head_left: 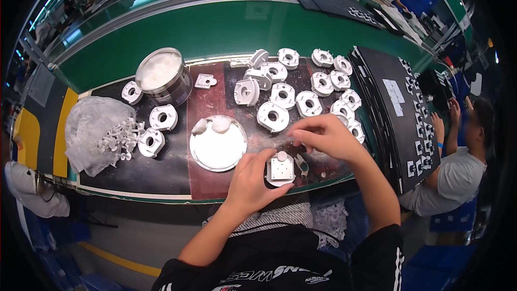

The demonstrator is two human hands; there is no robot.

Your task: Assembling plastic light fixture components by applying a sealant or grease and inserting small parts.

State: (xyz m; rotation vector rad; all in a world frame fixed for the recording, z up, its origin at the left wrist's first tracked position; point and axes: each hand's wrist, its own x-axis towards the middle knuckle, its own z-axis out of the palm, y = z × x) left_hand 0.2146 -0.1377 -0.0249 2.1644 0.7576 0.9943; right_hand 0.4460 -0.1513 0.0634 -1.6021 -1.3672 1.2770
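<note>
My left hand [252, 180] grips a small white square plastic part [280, 168] near the front edge of the work mat, with a round white knob on its top. My right hand [323, 136] hovers just above and right of that part, fingertips pinched together; whether something tiny sits between them I cannot tell. Just beyond my right hand lies a cluster of several white plastic housings with round holes [293, 89].
A shallow round metal dish [218, 145] with white lumps sits left of my hands. A metal tin [163, 76], more housings [156, 129] and a plastic bag of small white pegs [105, 132] lie farther left. Black trays [396, 102] stack at right beside a seated person [458, 156].
</note>
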